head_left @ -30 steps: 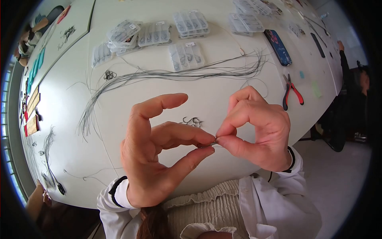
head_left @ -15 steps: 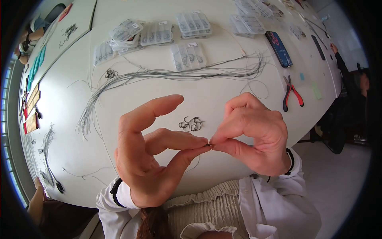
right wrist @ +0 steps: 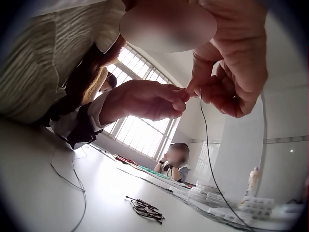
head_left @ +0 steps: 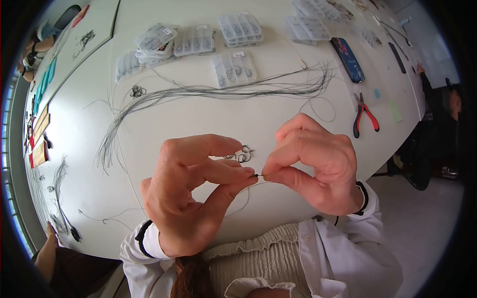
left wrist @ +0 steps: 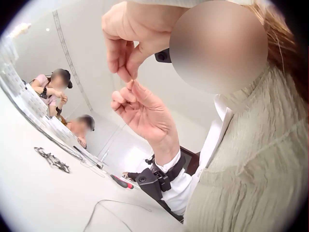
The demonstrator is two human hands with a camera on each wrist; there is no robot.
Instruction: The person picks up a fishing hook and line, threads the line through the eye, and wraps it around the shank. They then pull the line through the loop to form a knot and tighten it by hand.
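Observation:
Between thumb and finger, the left hand (head_left: pixel 191 196) pinches a small dark piece (head_left: pixel 256 175); too little of it shows to tell its shape. The right hand (head_left: pixel 318 169) pinches a thin strand just to its right, with a narrow gap between the two hands' fingertips. In the right wrist view a dark line (right wrist: pixel 207 135) hangs down from the right hand (right wrist: pixel 234 58). Behind the fingers, a small pile of dark hooks (head_left: pixel 244 155) lies on the table (head_left: pixel 198 121).
A long bundle of grey lines (head_left: pixel 213 93) crosses the table, with clear hook boxes (head_left: pixel 234 69) behind it. Red-handled pliers (head_left: pixel 365 117) and a dark blue case (head_left: pixel 349 60) lie at the right. Black hooks or rings (head_left: pixel 137 91) lie left of centre. Other people sit around.
The fingertips, touching half a second ago, now stand slightly apart with a dark tip and strand showing between them. The left index finger has come down and right, over part of the hook pile.

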